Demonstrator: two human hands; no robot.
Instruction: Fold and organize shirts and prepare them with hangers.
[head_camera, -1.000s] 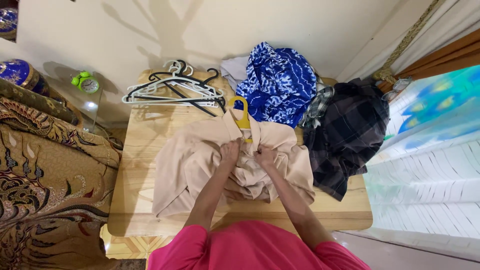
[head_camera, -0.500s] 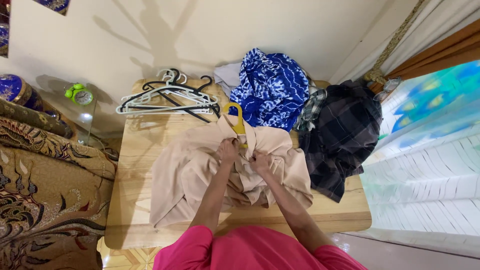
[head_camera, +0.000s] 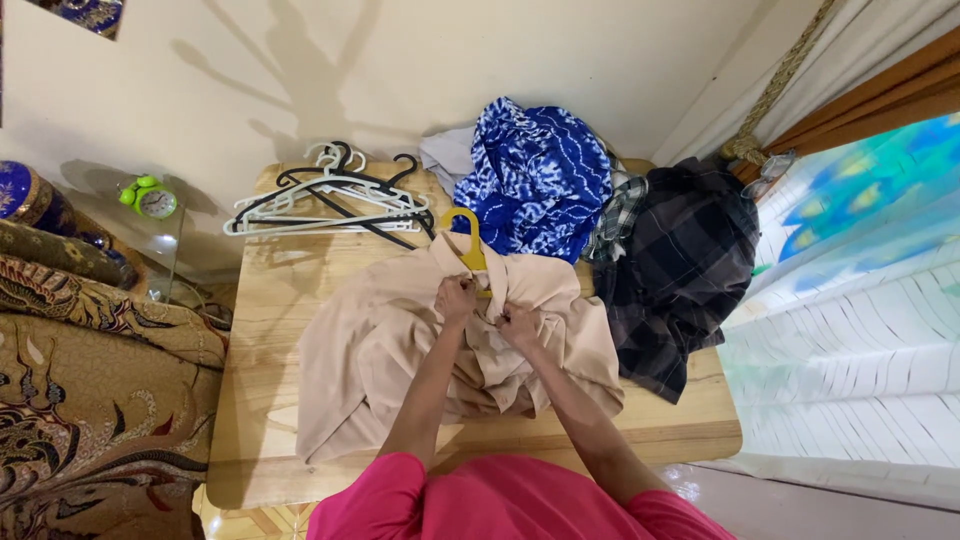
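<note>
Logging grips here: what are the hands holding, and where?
Both the left hand and right hand pinch the beige shirt at its front near the collar.

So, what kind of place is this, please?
Probably a room in a home, used for sorting laundry. A wooden table stands against a plain wall and carries a beige shirt on a yellow hanger, spare hangers and a heap of clothes. A patterned sofa stands beside it.

Soft matt beige cloth shirt (head_camera: 400, 350); glossy yellow plastic hanger (head_camera: 466, 236); smooth, pale wood-grain surface (head_camera: 275, 300); crumpled blue patterned fabric (head_camera: 535, 175).
</note>
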